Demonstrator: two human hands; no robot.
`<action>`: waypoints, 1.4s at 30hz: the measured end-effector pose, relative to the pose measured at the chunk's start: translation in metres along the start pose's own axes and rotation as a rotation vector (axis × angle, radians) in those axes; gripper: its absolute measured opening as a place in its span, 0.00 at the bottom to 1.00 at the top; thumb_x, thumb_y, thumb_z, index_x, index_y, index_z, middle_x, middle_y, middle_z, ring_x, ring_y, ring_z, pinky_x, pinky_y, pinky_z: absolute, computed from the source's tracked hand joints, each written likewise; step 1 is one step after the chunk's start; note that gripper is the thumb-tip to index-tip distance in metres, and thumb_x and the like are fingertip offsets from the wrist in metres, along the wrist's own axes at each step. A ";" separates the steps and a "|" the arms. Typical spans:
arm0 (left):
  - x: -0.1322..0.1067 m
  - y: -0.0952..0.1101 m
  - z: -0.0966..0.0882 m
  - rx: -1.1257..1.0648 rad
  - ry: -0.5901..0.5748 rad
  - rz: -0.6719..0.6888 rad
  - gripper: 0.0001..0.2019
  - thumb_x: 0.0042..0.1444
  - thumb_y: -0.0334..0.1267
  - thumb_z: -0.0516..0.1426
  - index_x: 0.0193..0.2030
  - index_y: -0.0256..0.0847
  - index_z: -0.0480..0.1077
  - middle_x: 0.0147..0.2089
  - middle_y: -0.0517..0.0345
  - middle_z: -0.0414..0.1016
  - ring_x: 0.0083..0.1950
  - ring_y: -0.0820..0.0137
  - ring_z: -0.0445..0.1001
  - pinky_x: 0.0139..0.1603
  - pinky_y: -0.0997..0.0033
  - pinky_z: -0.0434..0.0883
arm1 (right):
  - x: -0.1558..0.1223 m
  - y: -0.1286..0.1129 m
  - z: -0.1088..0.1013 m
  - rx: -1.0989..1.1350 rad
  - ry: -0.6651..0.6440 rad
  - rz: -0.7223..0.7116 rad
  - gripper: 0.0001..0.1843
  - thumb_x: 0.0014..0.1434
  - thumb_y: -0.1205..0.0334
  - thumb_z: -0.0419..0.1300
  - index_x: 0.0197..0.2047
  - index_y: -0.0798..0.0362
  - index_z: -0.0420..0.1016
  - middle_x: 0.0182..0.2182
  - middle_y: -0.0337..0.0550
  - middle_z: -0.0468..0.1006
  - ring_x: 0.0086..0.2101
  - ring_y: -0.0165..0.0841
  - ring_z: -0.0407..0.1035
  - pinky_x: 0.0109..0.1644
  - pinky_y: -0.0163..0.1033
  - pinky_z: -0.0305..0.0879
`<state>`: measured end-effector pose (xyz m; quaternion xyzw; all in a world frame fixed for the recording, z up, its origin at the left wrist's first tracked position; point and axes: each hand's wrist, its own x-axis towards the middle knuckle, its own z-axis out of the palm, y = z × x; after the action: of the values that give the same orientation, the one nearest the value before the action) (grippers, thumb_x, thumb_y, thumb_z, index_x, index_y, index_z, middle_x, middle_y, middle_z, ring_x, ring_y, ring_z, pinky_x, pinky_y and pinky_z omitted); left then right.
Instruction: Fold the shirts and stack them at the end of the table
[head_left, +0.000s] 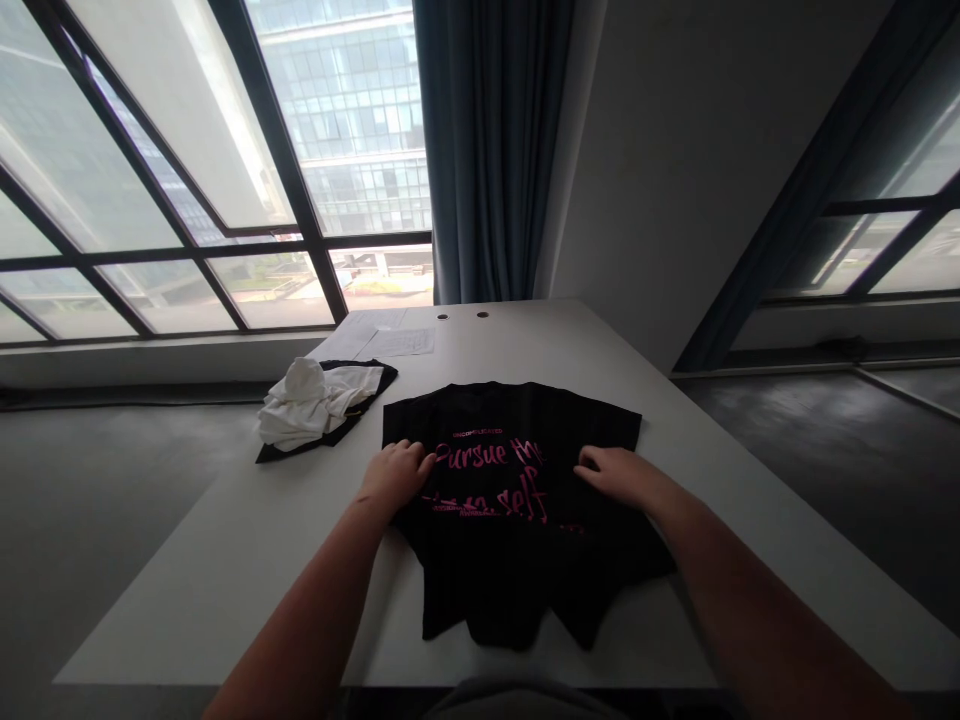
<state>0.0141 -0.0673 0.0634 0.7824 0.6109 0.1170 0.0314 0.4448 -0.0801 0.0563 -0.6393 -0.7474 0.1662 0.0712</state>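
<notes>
A black T-shirt (510, 580) with pink brush lettering lies spread on the white table (187, 620), its hem towards me and slightly uneven. My left hand (395, 475) rests on the shirt's left side, fingers close together beside the lettering. My right hand (615, 477) lies flat on its right side, fingertips pointing left. Neither hand visibly grips the fabric. To the left of the shirt, a crumpled white cloth (304, 405) sits on a folded black garment (367, 400), out of reach of neither hand's fingers by contact: both are apart from it.
Loose sheets of paper (397, 342) lie at the table's far end, near two small round holes (463, 315) in its top. Floor-to-ceiling windows and a blue curtain (487, 150) stand beyond. The table's edges drop to a grey floor on both sides.
</notes>
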 end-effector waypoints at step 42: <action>0.249 0.047 0.117 -0.030 -0.143 -0.289 0.40 0.67 0.59 0.43 0.80 0.42 0.49 0.83 0.48 0.39 0.83 0.54 0.36 0.82 0.44 0.39 | 0.233 0.027 0.057 -0.200 0.139 0.258 0.36 0.74 0.41 0.39 0.79 0.44 0.50 0.78 0.44 0.45 0.75 0.44 0.40 0.78 0.57 0.38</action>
<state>0.1407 0.1714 -0.0056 0.6920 0.7115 0.0645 0.1032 0.4118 0.1422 -0.0307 -0.7436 -0.6655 0.0541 0.0366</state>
